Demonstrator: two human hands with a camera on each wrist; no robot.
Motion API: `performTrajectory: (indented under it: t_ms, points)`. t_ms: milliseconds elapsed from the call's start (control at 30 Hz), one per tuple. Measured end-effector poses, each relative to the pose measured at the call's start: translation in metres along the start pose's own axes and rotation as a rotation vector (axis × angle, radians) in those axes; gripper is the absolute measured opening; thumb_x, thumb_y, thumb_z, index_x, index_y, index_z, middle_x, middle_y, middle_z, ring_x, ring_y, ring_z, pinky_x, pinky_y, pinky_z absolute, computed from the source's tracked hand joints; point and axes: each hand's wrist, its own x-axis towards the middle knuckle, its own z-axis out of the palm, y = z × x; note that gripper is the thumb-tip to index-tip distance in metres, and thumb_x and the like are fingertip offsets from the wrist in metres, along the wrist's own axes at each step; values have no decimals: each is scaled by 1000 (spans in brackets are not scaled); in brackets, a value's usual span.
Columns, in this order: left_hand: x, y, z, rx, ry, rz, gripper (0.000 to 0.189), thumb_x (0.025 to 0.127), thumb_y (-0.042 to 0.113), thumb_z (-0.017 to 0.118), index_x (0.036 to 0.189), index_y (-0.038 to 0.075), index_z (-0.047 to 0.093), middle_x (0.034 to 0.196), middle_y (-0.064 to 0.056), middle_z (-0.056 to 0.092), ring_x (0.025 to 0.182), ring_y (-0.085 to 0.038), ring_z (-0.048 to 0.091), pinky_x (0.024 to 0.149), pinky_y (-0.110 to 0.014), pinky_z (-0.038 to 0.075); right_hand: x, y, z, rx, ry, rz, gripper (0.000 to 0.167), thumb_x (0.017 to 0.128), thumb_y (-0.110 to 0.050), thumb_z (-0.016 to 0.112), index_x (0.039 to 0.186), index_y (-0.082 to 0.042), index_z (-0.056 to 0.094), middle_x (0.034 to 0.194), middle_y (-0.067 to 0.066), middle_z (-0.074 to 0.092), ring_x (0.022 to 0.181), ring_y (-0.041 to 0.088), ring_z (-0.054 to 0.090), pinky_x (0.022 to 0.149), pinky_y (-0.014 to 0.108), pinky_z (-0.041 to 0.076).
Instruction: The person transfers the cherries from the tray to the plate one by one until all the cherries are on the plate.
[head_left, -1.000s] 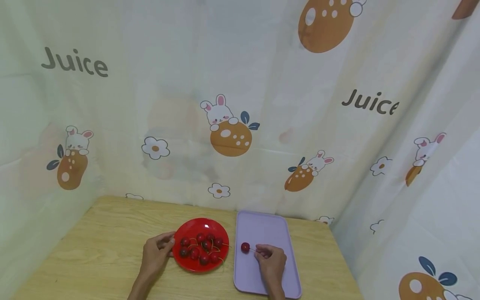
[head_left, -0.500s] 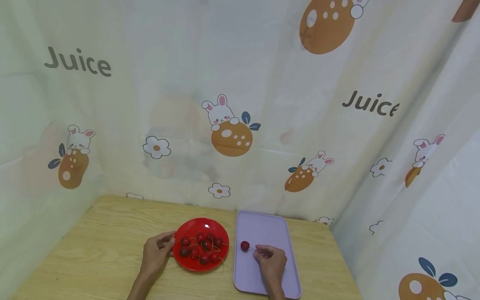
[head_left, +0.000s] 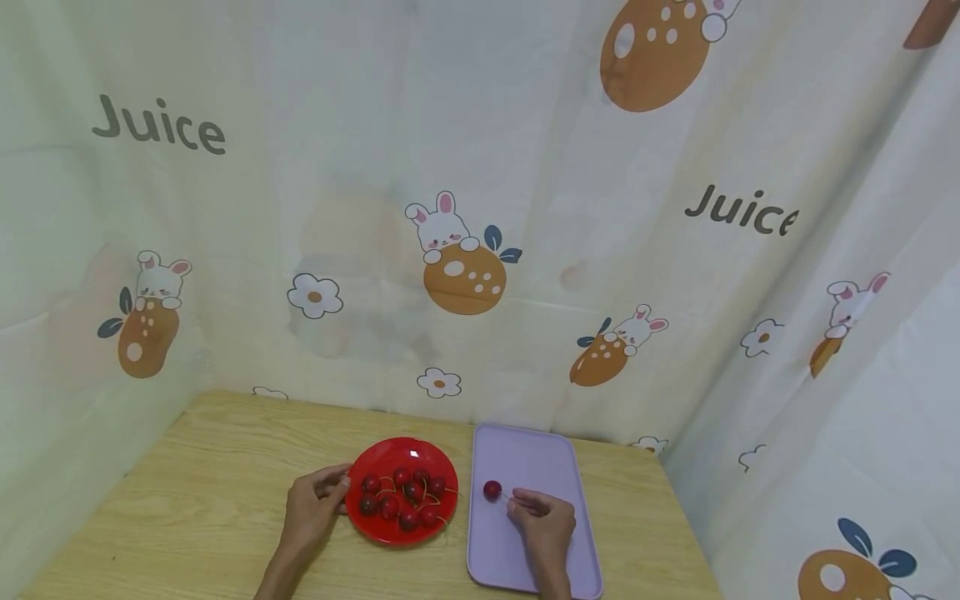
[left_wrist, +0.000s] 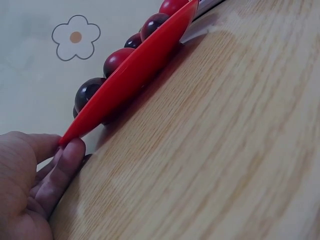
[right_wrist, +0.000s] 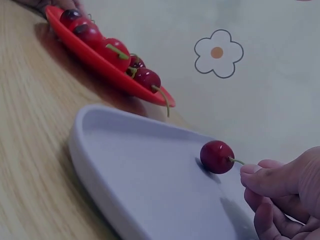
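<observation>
By its stem, a dark red cherry (right_wrist: 217,157) is pinched between the thumb and finger of my right hand (head_left: 545,525). The cherry is over the left part of a lilac tray (head_left: 522,450), close to its surface. My left hand (head_left: 311,504) grips the left rim of a round red plate (head_left: 405,450), thumb on top and fingers beneath, as the left wrist view shows. Several cherries (head_left: 408,518) with green stems lie together on that plate, a few stems reaching past its right rim.
Plate and tray stand side by side on a light wood-grain table (head_left: 225,467), a narrow strip of wood between them. A pale curtain (head_left: 360,250) with printed rabbits, fruit and flowers hangs behind the table and along both sides.
The cherry at my right hand has shifted very slightly over the tray, its stem still pinched. The left hand and the plate have stayed in place.
</observation>
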Motion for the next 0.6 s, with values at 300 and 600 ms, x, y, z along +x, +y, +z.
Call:
performTrajectory:
  t_ms: [300, 600]
  points:
    - [0, 0, 1, 6, 11, -8, 32, 105, -1, 68, 136, 0, 73, 121, -21, 76, 86, -13, 75, 70, -29, 72, 1, -5, -1, 121, -10, 90, 29, 80, 7, 90, 108, 7, 83, 95, 18, 84, 76, 8, 77, 68, 12, 63]
    - [0, -1, 1, 6, 11, 6, 31, 105, 0, 69, 135, -1, 74, 118, -21, 77, 83, -11, 75, 69, -28, 71, -1, -5, -1, 171, -36, 132, 34, 81, 5, 91, 114, 8, 80, 100, 20, 84, 79, 7, 78, 72, 10, 63]
